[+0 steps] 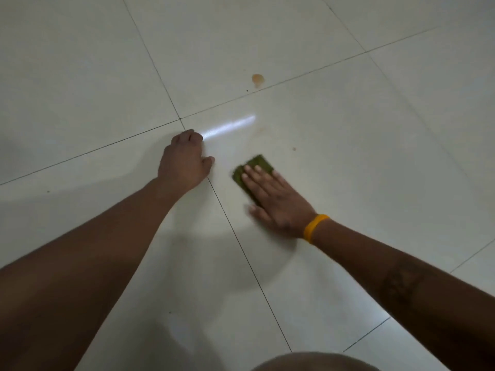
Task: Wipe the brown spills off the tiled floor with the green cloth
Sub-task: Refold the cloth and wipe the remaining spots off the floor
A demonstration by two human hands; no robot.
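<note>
My right hand lies flat, fingers together, pressing a folded green cloth onto the pale tiled floor. The cloth sticks out past the fingertips and is partly hidden under the palm. A brown spill sits farther off, just beyond a grout line. One small brown spot lies to the right of the cloth, and a faint brownish smear shows just beyond it. My left hand rests on the floor to the left, fingers curled under, holding nothing.
Dark grout lines cross near my left hand. A bright streak of reflected light lies on the tile. Something rounded and pale shows at the bottom edge. A yellow band circles my right wrist.
</note>
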